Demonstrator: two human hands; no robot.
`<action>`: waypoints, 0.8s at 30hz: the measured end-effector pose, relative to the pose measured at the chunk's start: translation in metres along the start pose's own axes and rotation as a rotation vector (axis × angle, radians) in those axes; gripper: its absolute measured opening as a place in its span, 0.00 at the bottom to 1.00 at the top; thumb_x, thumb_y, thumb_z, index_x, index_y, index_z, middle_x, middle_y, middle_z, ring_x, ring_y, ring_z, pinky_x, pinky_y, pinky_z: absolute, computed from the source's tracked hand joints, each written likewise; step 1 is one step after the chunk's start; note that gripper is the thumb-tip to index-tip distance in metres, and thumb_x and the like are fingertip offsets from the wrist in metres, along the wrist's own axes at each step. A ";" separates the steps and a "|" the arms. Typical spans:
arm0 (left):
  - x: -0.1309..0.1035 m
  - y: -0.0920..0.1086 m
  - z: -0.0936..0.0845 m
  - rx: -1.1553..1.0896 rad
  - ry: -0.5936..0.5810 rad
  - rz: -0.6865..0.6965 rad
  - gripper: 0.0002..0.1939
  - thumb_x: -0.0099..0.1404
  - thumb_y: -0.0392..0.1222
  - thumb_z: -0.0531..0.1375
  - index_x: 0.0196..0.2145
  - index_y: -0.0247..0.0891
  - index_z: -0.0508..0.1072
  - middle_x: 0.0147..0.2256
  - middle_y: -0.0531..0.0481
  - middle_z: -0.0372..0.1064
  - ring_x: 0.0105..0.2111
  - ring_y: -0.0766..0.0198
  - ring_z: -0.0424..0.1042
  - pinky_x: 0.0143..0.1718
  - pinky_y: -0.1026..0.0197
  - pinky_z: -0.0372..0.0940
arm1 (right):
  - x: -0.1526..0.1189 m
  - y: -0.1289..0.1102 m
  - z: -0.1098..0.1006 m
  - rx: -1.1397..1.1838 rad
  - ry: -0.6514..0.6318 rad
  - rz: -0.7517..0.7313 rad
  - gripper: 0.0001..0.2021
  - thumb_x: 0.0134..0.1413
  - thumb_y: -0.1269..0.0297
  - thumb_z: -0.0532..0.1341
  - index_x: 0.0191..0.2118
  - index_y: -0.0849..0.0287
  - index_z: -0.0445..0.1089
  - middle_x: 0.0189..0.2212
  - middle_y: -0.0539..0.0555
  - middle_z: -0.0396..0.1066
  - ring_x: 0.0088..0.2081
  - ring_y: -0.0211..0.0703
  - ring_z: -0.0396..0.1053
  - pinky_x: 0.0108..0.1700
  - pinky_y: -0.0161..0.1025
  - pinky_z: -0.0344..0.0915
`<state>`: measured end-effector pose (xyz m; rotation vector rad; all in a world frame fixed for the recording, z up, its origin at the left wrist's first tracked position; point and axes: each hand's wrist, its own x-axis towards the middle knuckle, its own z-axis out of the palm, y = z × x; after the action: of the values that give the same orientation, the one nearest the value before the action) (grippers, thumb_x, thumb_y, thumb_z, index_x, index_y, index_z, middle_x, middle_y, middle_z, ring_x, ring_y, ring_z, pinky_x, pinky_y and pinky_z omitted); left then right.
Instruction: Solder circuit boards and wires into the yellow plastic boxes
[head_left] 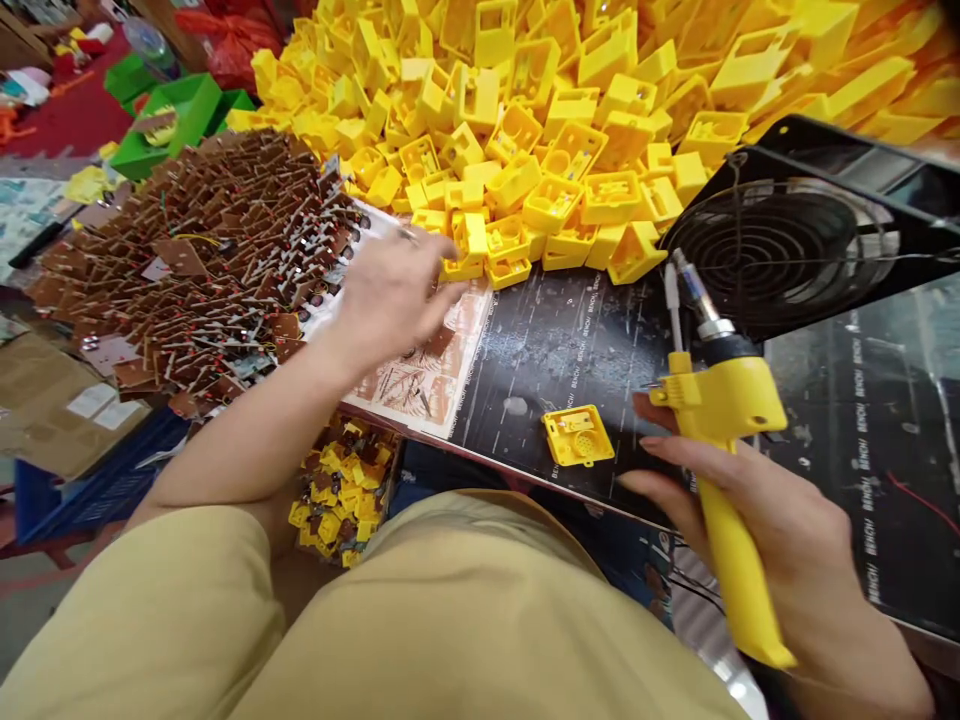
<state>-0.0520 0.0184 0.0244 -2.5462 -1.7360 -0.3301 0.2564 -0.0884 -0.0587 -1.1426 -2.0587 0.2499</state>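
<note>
A yellow soldering gun with its metal tip pointing up and away lies in my right hand; the thumb and a finger extend toward the left. My left hand, blurred, is over the patterned paper beside the heap of yellow casings, its thumb and fingers apart near the closest casings. Nothing shows in its grasp. Between the hands, near the table's front edge, a single open yellow casing lies on the black table. Left of my left hand rises a big pile of brown circuit boards.
A black fan stands at the right behind the soldering gun. Green bins and a red bag are at the back left. Below the table edge a box holds small yellow and brown pieces. A cardboard box sits far left.
</note>
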 end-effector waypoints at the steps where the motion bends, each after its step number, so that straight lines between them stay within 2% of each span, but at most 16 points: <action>1: 0.001 -0.018 0.001 0.041 0.037 -0.052 0.19 0.69 0.52 0.54 0.51 0.42 0.74 0.41 0.43 0.77 0.48 0.51 0.72 0.50 0.48 0.65 | 0.002 -0.001 0.003 0.018 -0.020 -0.038 0.16 0.53 0.59 0.70 0.48 0.51 0.70 0.41 0.54 0.76 0.42 0.50 0.77 0.42 0.43 0.74; 3: 0.004 -0.045 0.003 0.053 0.028 -0.080 0.18 0.66 0.55 0.57 0.46 0.45 0.77 0.34 0.47 0.77 0.44 0.52 0.73 0.46 0.50 0.66 | 0.006 -0.004 0.010 0.035 -0.080 -0.099 0.20 0.52 0.60 0.70 0.49 0.53 0.67 0.40 0.55 0.75 0.43 0.52 0.76 0.45 0.47 0.73; 4: 0.005 -0.051 0.004 0.027 0.022 -0.086 0.18 0.65 0.56 0.57 0.45 0.45 0.78 0.32 0.48 0.76 0.42 0.53 0.73 0.45 0.51 0.67 | 0.007 -0.005 0.013 0.037 -0.111 -0.117 0.20 0.54 0.62 0.69 0.50 0.53 0.66 0.40 0.54 0.75 0.42 0.51 0.75 0.46 0.48 0.72; 6: 0.007 -0.052 0.001 -0.077 0.026 -0.086 0.17 0.66 0.55 0.55 0.44 0.45 0.78 0.33 0.49 0.77 0.39 0.56 0.74 0.42 0.53 0.68 | 0.008 -0.006 0.018 0.032 -0.126 -0.113 0.18 0.56 0.67 0.67 0.51 0.53 0.64 0.43 0.54 0.74 0.43 0.49 0.75 0.45 0.46 0.72; 9: 0.011 -0.035 -0.016 -0.292 -0.023 -0.007 0.18 0.69 0.51 0.53 0.47 0.43 0.77 0.39 0.48 0.79 0.39 0.59 0.75 0.41 0.55 0.69 | 0.008 -0.009 0.019 -0.014 -0.049 -0.065 0.19 0.56 0.70 0.66 0.51 0.53 0.64 0.50 0.57 0.71 0.45 0.49 0.74 0.45 0.46 0.71; 12: 0.025 -0.016 -0.040 -0.371 -0.219 0.181 0.16 0.67 0.44 0.53 0.46 0.41 0.78 0.41 0.48 0.79 0.40 0.60 0.76 0.42 0.57 0.69 | 0.016 -0.013 0.016 -0.096 -0.037 -0.088 0.21 0.54 0.65 0.69 0.51 0.54 0.64 0.46 0.57 0.72 0.44 0.52 0.74 0.49 0.52 0.69; 14: 0.037 -0.005 -0.052 -0.250 -0.354 0.333 0.15 0.64 0.38 0.54 0.43 0.41 0.79 0.42 0.47 0.78 0.41 0.60 0.74 0.44 0.57 0.68 | 0.026 -0.016 0.016 -0.119 -0.058 -0.134 0.21 0.53 0.63 0.69 0.51 0.54 0.63 0.41 0.56 0.73 0.44 0.53 0.73 0.52 0.54 0.67; 16: 0.045 0.008 -0.058 -0.024 -0.466 0.467 0.14 0.61 0.35 0.56 0.39 0.40 0.81 0.40 0.46 0.77 0.42 0.59 0.72 0.45 0.56 0.66 | 0.038 -0.017 0.020 -0.118 -0.071 -0.153 0.21 0.55 0.62 0.68 0.52 0.55 0.62 0.41 0.56 0.72 0.45 0.53 0.73 0.53 0.54 0.68; 18: 0.045 0.023 -0.054 0.217 -0.535 0.562 0.10 0.59 0.32 0.59 0.34 0.40 0.81 0.36 0.46 0.75 0.43 0.56 0.71 0.47 0.53 0.65 | 0.050 -0.018 0.027 -0.133 -0.079 -0.159 0.21 0.58 0.62 0.65 0.53 0.54 0.60 0.42 0.56 0.72 0.46 0.52 0.72 0.49 0.50 0.70; 20: 0.035 0.033 -0.043 0.344 -0.545 0.641 0.08 0.59 0.30 0.61 0.29 0.39 0.79 0.37 0.45 0.75 0.49 0.51 0.69 0.52 0.50 0.63 | 0.057 -0.017 0.033 -0.173 -0.087 -0.172 0.19 0.60 0.64 0.63 0.54 0.54 0.58 0.42 0.55 0.72 0.44 0.49 0.72 0.44 0.46 0.71; 22: 0.020 0.034 -0.029 0.270 -0.541 0.731 0.09 0.62 0.31 0.60 0.30 0.41 0.79 0.47 0.46 0.74 0.58 0.50 0.64 0.58 0.47 0.59 | 0.057 -0.019 0.034 -0.215 -0.073 -0.172 0.17 0.61 0.68 0.61 0.54 0.54 0.59 0.39 0.54 0.72 0.42 0.48 0.73 0.41 0.43 0.70; 24: 0.004 0.026 -0.017 0.060 -0.486 0.751 0.12 0.64 0.31 0.57 0.35 0.42 0.80 0.58 0.46 0.69 0.63 0.52 0.60 0.62 0.47 0.57 | 0.049 -0.022 0.028 -0.281 -0.048 -0.154 0.15 0.61 0.70 0.61 0.52 0.56 0.61 0.36 0.54 0.71 0.39 0.47 0.73 0.41 0.42 0.69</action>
<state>-0.0292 0.0101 0.0443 -3.1415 -0.6956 0.3928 0.2072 -0.0573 -0.0413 -1.1412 -2.2627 -0.0912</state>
